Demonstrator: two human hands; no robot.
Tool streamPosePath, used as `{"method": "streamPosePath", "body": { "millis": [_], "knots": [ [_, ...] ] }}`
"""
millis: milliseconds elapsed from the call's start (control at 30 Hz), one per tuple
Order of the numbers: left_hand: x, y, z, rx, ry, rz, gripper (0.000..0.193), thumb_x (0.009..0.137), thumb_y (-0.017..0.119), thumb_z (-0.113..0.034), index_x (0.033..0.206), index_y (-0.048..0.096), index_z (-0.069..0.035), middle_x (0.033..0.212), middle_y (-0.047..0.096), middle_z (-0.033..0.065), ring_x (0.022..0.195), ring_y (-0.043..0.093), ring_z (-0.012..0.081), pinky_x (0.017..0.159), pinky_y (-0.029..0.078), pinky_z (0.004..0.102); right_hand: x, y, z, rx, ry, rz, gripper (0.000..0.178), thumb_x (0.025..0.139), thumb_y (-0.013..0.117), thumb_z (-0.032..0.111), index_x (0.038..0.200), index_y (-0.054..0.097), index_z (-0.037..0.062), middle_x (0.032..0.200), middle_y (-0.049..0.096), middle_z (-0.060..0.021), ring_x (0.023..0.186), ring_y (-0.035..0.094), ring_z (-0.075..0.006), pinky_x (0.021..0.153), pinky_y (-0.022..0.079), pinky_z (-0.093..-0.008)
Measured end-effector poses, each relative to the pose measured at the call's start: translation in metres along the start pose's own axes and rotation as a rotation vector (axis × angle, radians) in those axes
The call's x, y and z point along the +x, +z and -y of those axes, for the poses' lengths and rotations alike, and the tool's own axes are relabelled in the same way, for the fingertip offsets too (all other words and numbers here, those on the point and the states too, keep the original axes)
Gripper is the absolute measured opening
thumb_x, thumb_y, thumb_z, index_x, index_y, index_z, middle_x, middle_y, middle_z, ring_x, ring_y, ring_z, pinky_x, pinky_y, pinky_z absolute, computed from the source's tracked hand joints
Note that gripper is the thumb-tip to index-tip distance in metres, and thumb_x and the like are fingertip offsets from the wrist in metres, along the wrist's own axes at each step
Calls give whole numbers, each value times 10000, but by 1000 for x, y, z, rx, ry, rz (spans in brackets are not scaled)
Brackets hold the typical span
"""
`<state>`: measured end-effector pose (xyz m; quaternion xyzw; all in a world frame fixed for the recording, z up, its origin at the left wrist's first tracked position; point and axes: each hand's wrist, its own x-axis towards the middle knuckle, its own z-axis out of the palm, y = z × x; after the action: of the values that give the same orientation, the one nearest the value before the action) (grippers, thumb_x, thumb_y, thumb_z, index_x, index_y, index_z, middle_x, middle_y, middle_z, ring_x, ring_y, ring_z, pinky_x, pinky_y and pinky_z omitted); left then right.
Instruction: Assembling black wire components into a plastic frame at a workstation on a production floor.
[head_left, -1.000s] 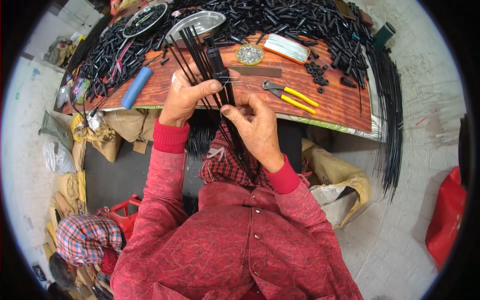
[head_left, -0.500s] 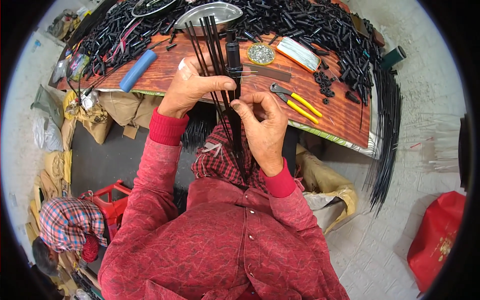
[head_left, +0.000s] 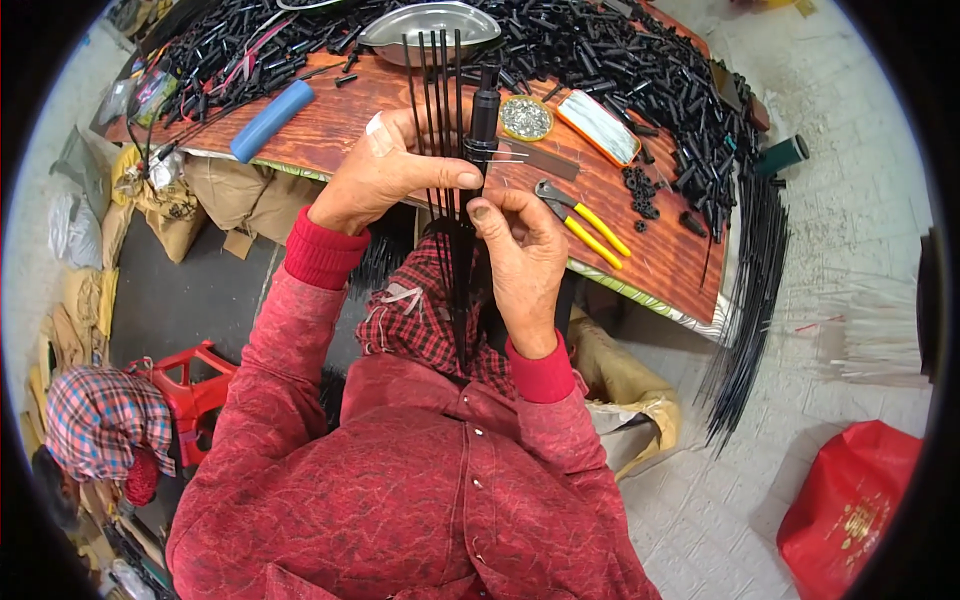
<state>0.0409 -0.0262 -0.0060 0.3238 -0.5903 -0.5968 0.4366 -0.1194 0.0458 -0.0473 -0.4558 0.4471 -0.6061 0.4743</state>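
Observation:
Upright in front of me stands what looks like an umbrella frame, with a black collar (head_left: 484, 115) on its shaft and several thin black ribs (head_left: 436, 95) to the left. Fine metal wires (head_left: 508, 156) stick out to the right below the collar. My left hand (head_left: 385, 175) is closed around the ribs and shaft, thumb laid across just below the collar; a white patch covers part of a finger. Lower down, my right hand (head_left: 525, 260) pinches at the shaft with thumb and forefinger. Whatever lies between those fingertips is too small to make out.
Yellow-handled nippers (head_left: 597, 238), a dish of small metal parts (head_left: 526, 117), an orange-rimmed tray (head_left: 598, 128) and a blue roll (head_left: 271, 121) lie on the wooden table (head_left: 665, 265). Black parts (head_left: 590, 60) are heaped behind a metal bowl (head_left: 430, 28). A person in a checked head covering (head_left: 105, 415) is at lower left.
The whole view has shifted slightly. The ribs stand more upright in my left hand. Both hands keep nearly the same hold on the umbrella frame.

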Motion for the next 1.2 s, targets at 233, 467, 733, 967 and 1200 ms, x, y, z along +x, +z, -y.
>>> {"method": "streamPosePath", "body": {
  "millis": [233,467,733,967,1200],
  "knots": [
    [0,1,1,-5,15,35,434,764,766,-86,1168,633,-2,954,686,25,803,625,80,728,515,227,3,-3,2,-76,4,33,104,903,680,112,888,635,20,780,597,34,710,518,-32,650,414,-178],
    [-1,7,-3,-38,18,71,364,809,752,-76,1149,636,-23,979,681,21,856,636,96,741,535,245,0,1,2,-204,-26,-115,215,880,700,92,1039,583,8,861,596,-8,755,538,-56,690,450,-208],
    [-8,9,-3,16,-14,19,458,759,754,-68,1186,613,20,1036,686,63,924,653,129,815,526,264,4,2,6,-1,27,5,158,832,726,14,954,634,-24,880,653,-52,799,600,-93,724,504,-230],
    [-8,18,-5,147,64,-36,357,782,750,-64,1126,667,-15,956,683,18,842,614,70,737,524,232,1,-1,6,-39,-7,-16,125,855,711,38,944,647,-21,869,649,-29,778,595,-82,702,492,-222],
    [-11,17,0,161,65,-60,358,779,750,-59,1125,669,-22,961,688,23,836,613,68,729,518,226,-1,-2,-3,-114,-53,-13,117,878,694,54,958,654,-22,886,669,-36,791,601,-79,711,492,-221]
  ]
}}
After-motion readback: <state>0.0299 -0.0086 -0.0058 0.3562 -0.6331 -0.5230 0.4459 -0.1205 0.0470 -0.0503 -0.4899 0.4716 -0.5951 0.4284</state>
